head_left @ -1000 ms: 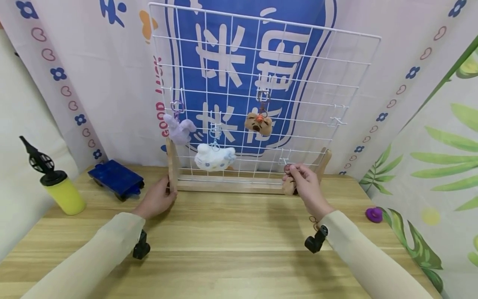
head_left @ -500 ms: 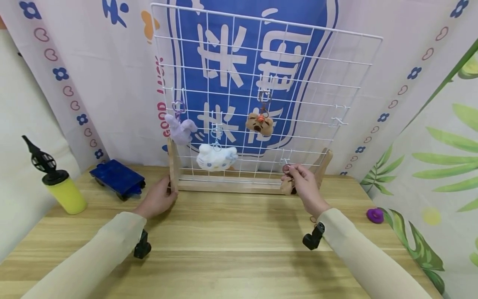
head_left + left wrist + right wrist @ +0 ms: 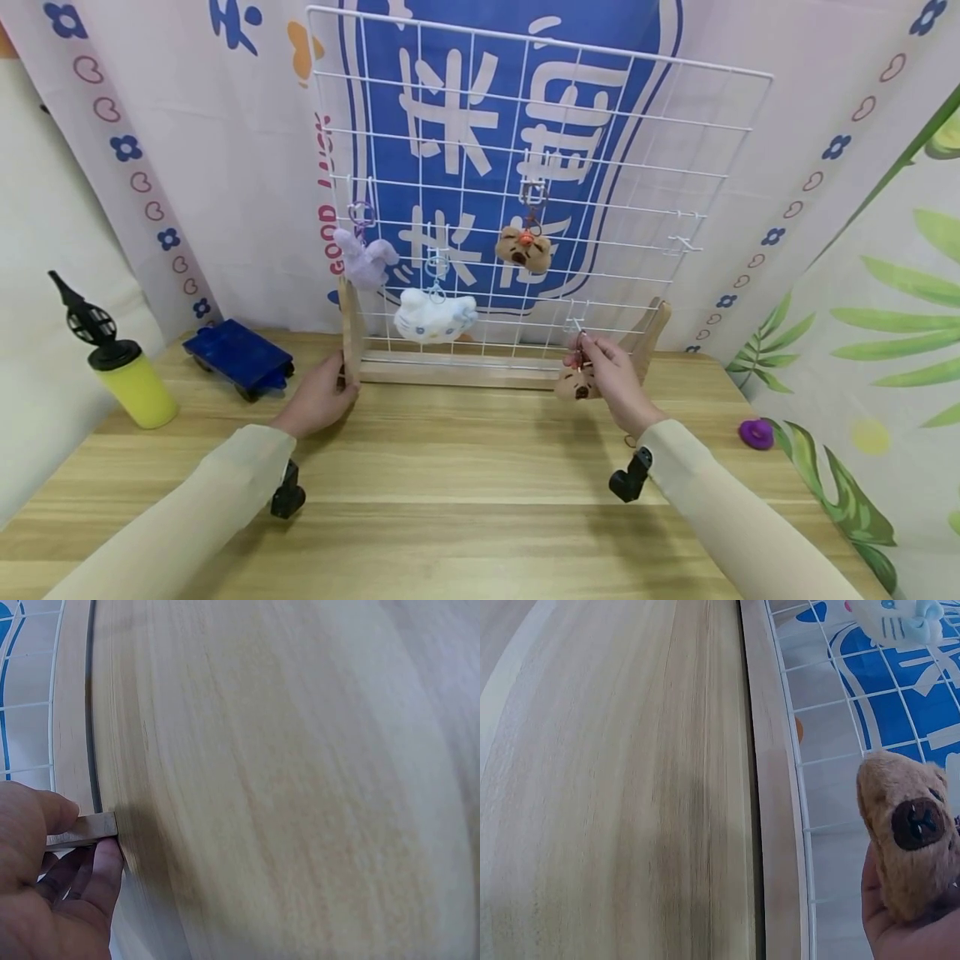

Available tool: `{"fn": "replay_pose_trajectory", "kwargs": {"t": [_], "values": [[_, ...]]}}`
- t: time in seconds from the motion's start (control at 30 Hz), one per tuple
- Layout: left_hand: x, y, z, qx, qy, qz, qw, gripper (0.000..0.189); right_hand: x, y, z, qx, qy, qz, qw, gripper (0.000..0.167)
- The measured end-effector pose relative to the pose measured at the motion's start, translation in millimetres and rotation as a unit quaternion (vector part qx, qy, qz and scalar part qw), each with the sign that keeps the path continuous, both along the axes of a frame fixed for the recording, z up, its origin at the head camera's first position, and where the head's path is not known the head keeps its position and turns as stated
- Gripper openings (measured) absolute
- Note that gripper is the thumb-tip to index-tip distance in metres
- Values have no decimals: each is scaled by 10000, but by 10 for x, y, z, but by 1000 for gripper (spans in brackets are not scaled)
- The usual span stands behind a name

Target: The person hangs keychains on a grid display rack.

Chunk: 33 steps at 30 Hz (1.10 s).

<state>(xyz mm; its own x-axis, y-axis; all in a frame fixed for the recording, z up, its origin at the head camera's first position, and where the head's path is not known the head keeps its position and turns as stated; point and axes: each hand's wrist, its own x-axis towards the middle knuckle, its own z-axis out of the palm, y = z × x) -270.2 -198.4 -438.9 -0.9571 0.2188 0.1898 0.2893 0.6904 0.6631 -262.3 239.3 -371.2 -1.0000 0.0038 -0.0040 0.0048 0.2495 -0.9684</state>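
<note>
In the head view my left hand (image 3: 318, 398) grips the left foot of a wooden stand (image 3: 349, 325) that bears a white wire grid (image 3: 480, 179). The left wrist view shows thumb and fingers on opposite sides of that wooden foot (image 3: 94, 827). My right hand (image 3: 618, 377) pinches the ring of a brown plush keychain (image 3: 573, 385), close under a white hook (image 3: 576, 322) low on the grid. Whether ring and hook touch, I cannot tell. The right wrist view has the brown plush (image 3: 904, 832) up close, its dark nose visible, against the hand.
On the grid hang a purple plush (image 3: 367, 260), a white cat plush (image 3: 433, 317) and another brown plush (image 3: 522, 248). One hook (image 3: 682, 243) sits at the right. A yellow pump (image 3: 138, 387), blue toy cart (image 3: 238, 358) and purple hat-shaped piece (image 3: 756, 433) stand on the table.
The brown plush under my right hand has swung a little left and turned its face outward. Both hands stay in nearly the same places.
</note>
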Motion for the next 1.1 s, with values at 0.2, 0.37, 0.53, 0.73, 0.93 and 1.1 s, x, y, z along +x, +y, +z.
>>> {"fn": "replay_pose_trajectory", "kwargs": {"t": [0.2,0.37,0.53,0.73,0.93,1.1], "values": [[0,-2,-9,19,2,2,10000,55,-25,8,-33,-40,-147,139,9998,48],[0,-1,-12,4,16,3,10000,56,-23,0,-57,-256,-425,241,9985,51],[9,3,-12,54,40,22,10000,55,-38,-7,-112,-134,-642,174,9977,58],[10,3,-30,36,175,75,9998,54,-34,-5,-150,-335,-925,136,9951,62],[9,11,-13,67,123,-5,9999,52,-5,72,-169,-229,-991,135,9947,59],[18,6,-2,88,64,-10,9999,52,24,179,-161,24,-905,211,9957,55]]}}
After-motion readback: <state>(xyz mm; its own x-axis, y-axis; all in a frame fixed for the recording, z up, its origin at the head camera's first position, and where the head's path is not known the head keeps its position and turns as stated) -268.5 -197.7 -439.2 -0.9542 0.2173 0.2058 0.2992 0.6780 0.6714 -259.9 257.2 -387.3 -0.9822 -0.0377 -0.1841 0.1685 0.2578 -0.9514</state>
